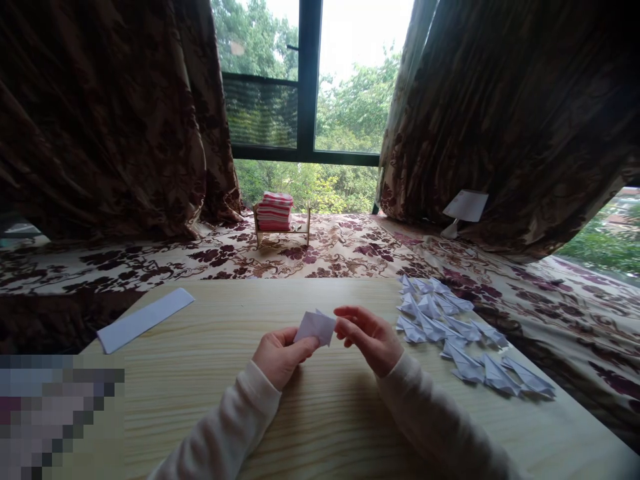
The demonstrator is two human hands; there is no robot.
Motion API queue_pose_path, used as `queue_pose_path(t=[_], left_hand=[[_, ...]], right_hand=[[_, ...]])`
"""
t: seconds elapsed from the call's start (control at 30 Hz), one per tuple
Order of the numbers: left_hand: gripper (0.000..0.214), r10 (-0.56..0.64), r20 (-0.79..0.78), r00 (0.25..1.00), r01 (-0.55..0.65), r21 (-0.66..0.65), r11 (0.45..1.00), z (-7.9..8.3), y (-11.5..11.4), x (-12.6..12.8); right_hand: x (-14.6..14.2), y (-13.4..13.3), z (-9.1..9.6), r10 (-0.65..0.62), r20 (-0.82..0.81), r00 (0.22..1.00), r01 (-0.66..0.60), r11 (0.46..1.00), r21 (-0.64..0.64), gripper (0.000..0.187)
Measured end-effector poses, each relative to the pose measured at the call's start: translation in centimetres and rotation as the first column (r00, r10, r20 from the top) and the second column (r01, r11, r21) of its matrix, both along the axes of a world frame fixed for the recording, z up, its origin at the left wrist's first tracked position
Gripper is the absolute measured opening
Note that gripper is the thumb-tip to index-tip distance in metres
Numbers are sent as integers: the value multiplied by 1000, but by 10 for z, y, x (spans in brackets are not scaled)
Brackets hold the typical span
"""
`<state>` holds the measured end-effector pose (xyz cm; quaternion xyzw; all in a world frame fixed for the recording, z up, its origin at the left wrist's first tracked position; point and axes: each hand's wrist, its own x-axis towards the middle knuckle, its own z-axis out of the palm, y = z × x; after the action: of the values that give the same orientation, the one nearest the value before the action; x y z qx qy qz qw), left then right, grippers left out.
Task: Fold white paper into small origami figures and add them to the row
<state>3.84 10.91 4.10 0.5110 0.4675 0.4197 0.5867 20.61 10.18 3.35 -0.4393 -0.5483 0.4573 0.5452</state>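
A small piece of folded white paper (316,327) with pointed corners is held above the table in front of me. My left hand (286,352) pinches it from the left, thumb across its lower face. Just at its right corner is my right hand (369,337), fingers slightly bent and apart; whether the thumb tip touches the paper I cannot tell. Several folded white paper pieces (430,317) with sharp points lie in loose rows on the right side of the table. A long white paper strip or stack of strips (147,320) lies at the left.
The pale wood-grain table (225,413) meets a ledge with flowered cloth (340,250). On that ledge stand a small wooden rack (300,231) with folded red-and-white cloths (275,213) and a white lamp (466,205). Dark curtains (100,120) flank the window. A blurred patch covers the lower left.
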Motion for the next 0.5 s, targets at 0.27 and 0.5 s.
queue_pose_path(t=[0.27, 0.5], left_hand=[[36, 27, 53, 998, -29, 41, 999, 5, -3, 2], [29, -57, 93, 994, 55, 33, 998, 11, -4, -2]], right_hand=[[-12, -6, -1, -46, 6, 999, 44, 986, 159, 14], [-8, -10, 6, -11, 155, 988, -24, 975, 220, 11]])
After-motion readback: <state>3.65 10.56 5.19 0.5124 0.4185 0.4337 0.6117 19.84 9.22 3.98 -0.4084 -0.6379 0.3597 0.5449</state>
